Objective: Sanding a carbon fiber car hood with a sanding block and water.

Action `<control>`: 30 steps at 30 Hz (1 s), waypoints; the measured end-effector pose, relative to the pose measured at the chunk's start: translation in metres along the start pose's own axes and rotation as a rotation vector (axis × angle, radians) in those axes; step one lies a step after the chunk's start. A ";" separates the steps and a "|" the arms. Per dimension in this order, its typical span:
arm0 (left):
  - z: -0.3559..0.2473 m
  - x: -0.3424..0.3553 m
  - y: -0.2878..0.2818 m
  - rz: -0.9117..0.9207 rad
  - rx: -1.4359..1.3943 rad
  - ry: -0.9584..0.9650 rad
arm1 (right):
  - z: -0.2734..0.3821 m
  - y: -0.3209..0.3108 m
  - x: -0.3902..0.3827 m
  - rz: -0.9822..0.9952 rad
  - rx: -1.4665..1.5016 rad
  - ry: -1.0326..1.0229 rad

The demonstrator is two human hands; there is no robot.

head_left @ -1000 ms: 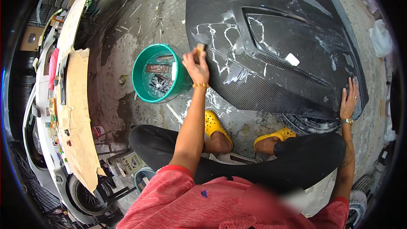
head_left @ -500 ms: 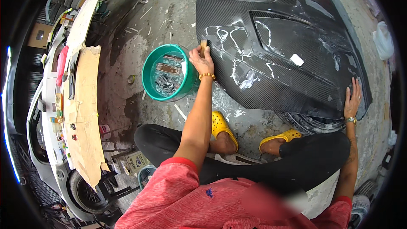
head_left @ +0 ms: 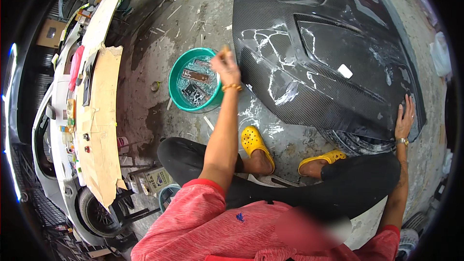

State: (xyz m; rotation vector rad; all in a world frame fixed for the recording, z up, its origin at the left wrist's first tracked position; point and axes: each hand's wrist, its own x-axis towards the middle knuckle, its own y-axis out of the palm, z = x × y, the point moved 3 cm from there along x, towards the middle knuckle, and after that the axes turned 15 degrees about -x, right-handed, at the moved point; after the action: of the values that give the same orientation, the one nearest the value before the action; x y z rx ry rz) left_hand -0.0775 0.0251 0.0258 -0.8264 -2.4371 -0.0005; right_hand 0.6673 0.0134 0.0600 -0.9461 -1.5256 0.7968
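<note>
1 of 2 hands (head_left: 405, 118) touches black panel (head_left: 333, 53).

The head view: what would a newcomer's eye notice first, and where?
The large black carbon-weave panel, streaked with white, dominates the upper right, with the right hand on its near right corner. To its left stands a round green plastic bucket of water; the blurred left hand holds a tan block beside it. Bright yellow perforated clogs show below centre.

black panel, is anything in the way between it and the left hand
Nothing visible stands between the left hand, which holds a small tan block, and the edge of the black panel just to its right. The green bucket is on the hand's other side, partly hidden by it.
</note>
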 end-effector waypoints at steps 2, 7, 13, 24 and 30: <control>0.003 0.013 -0.046 -0.114 0.247 0.094 | -0.001 0.000 0.001 0.006 0.001 0.034; 0.000 -0.036 -0.144 -0.206 0.798 -0.073 | 0.000 -0.002 0.001 -0.001 0.028 -0.001; 0.022 -0.056 -0.133 -0.320 0.948 -0.071 | -0.001 -0.004 0.003 0.012 0.012 0.001; 0.088 0.060 -0.200 -0.120 0.870 -0.166 | -0.001 -0.005 0.002 0.014 0.053 -0.005; 0.148 0.098 -0.110 0.536 1.044 -0.398 | 0.001 -0.006 0.003 0.039 0.046 0.006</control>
State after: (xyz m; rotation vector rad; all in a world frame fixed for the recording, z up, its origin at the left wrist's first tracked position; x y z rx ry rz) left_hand -0.2789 0.0165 -0.0301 -0.9514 -1.9881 1.5924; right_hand 0.6657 0.0132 0.0667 -0.9461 -1.4817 0.8521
